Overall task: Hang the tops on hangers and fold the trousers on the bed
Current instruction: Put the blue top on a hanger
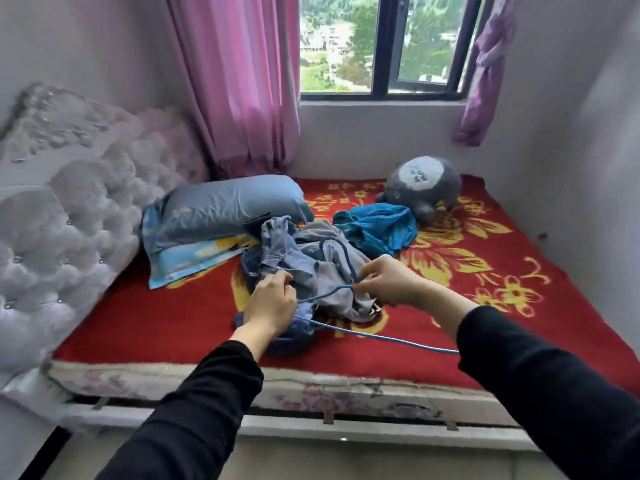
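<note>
A crumpled grey-blue garment [304, 258] lies heaped in the middle of the red flowered blanket [156, 313]. A blue wire hanger [381, 337] lies across the heap, its long bar running right toward my right sleeve. My right hand [388, 284] pinches the hanger near its hook, above the cloth. My left hand [270, 303] grips the cloth and the hanger's left end. A teal garment [377, 230] lies bunched behind the heap. Darker blue cloth [291, 337] shows under my left wrist.
A blue pillow [225, 209] lies on a patterned one at the left by the tufted headboard [69, 216]. A grey plush toy [422, 185] sits at the back under the window. Pink curtains [242, 81] hang behind. The bed's near edge [311, 386] faces me.
</note>
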